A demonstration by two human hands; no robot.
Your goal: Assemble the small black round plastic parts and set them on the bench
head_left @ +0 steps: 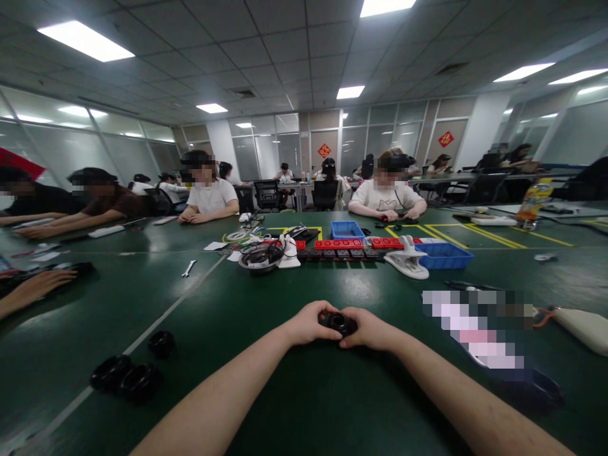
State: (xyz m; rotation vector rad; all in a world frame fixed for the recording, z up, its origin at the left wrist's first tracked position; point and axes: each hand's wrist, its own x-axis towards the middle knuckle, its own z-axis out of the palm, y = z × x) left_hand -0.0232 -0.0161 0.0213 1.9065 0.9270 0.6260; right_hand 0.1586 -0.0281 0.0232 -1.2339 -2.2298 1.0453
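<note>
Left hand and right hand come together over the near middle of the green table, both clamped on one small black part with a round, ring-like opening facing up. Fingers wrap its two sides and the thumbs meet at its near edge; whether it touches the tabletop is hard to tell. Well to the left, three black rings lie near a pale seam: a left ring and a front ring side by side, and a smaller ring just beyond them. Farther out is a wrench. Straight ahead of the hands stand a bowl of cables, a row of red blocks behind dark ones, a white clamp and, just right of it, a blue tray. Across the table sits a person in a white shirt, and a co-worker's hand reaches in from the left.
</note>
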